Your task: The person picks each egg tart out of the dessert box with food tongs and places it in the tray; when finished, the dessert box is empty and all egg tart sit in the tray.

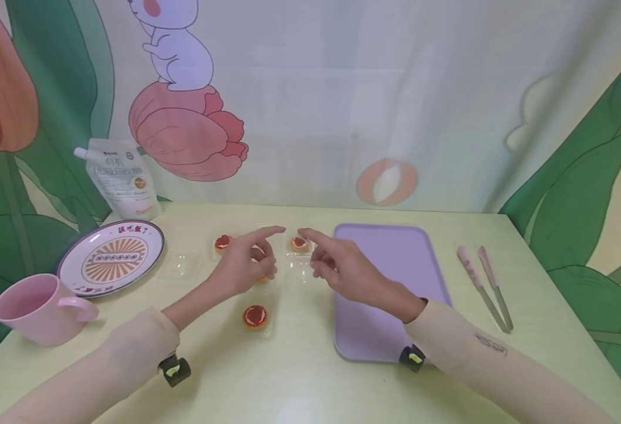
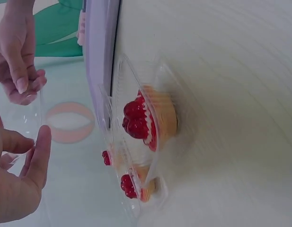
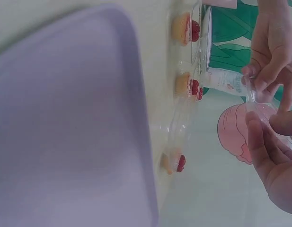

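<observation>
Right wrist: fingers (image 3: pixel 257 144) pinch thin, clear plastic (image 3: pixel 251 97).

Pink mug (image 1: pixel 30 318) near patterned plate (image 1: pixel 111 259), white spouted pouch (image 1: pixel 122 179), illustrated curtain (image 1: pixel 299 118)

Both arms slant in from the near side toward the middle, the left arm (image 1: pixel 93 368) far and right, the right arm (image 1: pixel 501 356) far and left. The left hand (image 1: pixel 242 259) and right hand (image 1: pixel 349 268) are raised just apart, index fingers (image 1: pixel 269 232) pointing inward, the other fingers bent, both hands pinching.
</observation>
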The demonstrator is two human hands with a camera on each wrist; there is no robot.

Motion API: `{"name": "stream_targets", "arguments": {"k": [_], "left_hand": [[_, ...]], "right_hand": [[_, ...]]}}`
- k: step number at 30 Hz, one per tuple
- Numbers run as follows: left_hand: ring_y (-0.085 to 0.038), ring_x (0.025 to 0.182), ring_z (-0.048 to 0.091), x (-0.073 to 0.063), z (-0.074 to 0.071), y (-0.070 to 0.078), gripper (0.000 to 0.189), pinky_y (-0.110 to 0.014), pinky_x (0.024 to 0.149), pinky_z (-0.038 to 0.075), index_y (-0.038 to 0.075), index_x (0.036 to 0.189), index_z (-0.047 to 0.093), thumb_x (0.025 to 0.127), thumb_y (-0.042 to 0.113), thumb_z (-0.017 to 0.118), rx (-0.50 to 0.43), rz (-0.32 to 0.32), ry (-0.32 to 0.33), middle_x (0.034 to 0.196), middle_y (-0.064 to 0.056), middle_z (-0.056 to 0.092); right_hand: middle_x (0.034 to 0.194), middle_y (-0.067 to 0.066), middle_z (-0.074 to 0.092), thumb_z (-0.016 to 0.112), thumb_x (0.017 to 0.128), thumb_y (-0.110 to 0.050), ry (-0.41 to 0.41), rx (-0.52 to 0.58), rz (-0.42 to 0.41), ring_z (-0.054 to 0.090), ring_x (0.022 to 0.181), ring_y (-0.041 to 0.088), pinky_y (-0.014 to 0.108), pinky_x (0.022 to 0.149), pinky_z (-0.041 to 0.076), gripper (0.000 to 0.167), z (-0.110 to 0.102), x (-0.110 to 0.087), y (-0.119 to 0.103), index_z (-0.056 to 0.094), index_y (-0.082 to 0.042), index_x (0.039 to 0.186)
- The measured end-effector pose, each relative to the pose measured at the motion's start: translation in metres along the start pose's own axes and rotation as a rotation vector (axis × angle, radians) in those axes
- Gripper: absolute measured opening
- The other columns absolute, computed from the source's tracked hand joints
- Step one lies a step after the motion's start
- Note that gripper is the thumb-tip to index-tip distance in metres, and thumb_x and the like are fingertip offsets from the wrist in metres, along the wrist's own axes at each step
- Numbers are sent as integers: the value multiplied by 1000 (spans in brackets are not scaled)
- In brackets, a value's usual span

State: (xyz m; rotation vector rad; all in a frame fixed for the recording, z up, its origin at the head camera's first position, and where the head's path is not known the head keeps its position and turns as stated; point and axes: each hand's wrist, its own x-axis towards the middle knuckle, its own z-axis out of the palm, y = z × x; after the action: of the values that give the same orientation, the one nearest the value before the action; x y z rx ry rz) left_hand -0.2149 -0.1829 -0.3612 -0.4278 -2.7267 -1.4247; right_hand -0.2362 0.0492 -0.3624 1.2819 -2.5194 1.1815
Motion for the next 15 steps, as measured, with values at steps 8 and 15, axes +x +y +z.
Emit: {"name": "stream_targets", "arguments": {"k": [8, 15], "left_hand": [[-23, 66, 70, -1, 6, -5, 58, -33, 66, 61, 12, 145, 50, 90, -5, 60, -122, -65, -118, 85, -12, 61], [-27, 58, 67, -6, 13, -10, 55, -31, 51, 54, 9, 141, 53, 88, 0, 68, -5, -45, -202, 83, -8, 63]], "right_hand": [[81, 11, 68, 60, 93, 5, -57, 230, 169, 67, 65, 15, 25, 61, 53, 55, 1, -13, 11, 47, -7, 145], [89, 27, 71, 62, 91, 2, -142, 370, 344, 65, 81, 36, 29, 76, 51, 53, 2, -22, 16, 49, -3, 142]]}}
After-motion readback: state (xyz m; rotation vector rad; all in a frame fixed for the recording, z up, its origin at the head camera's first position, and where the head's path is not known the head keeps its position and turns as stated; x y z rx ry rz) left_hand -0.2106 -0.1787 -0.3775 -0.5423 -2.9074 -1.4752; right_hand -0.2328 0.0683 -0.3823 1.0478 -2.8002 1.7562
